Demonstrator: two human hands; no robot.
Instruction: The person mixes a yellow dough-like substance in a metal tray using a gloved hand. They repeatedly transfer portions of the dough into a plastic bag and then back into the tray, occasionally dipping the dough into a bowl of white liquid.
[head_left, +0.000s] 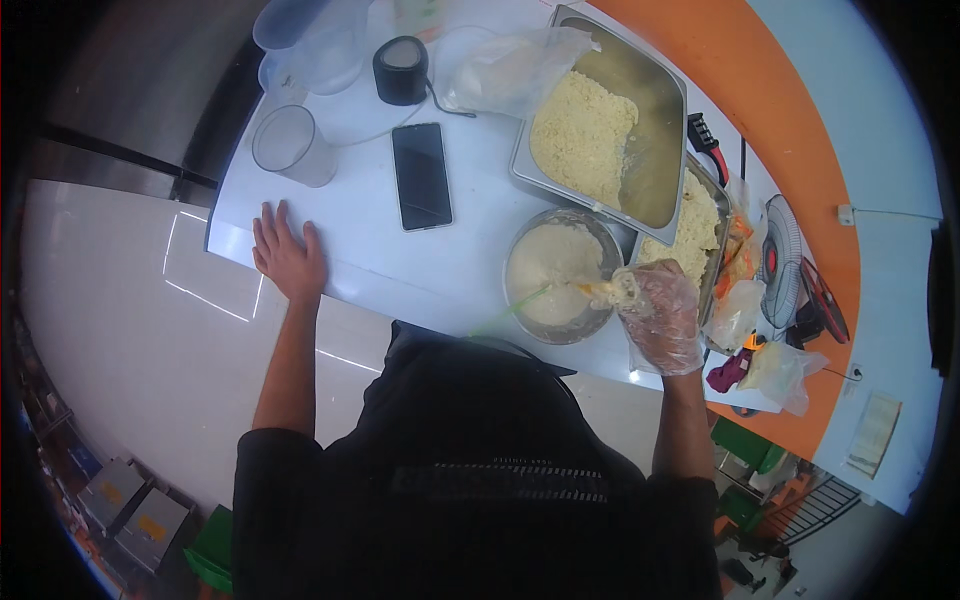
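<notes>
My left hand (289, 259) is bare and lies on the front left edge of the white table, fingers spread, holding nothing. My right hand (664, 315) wears a transparent plastic glove smeared with pale mix. Pinched in its fingers is a coated piece of food (600, 291), its orange-brown tip over a round bowl (517, 319). Inside the bowl is a thick whitish batter (559, 255). A thin green handle (517, 306) slants over the bowl's near left rim. Behind the bowl, a steel food pan (656, 172) holds yellowish crumbs (581, 135). A second pan of crumbs (690, 232) sits partly under it.
A smartphone (422, 176) lies mid-table, near a clear plastic cup (296, 146) and a black speaker (401, 71). Plastic jugs (322, 45) stand at the back left. A plastic bag (510, 75) overlaps the pan. At right are a fan (780, 259) and more bags (739, 315).
</notes>
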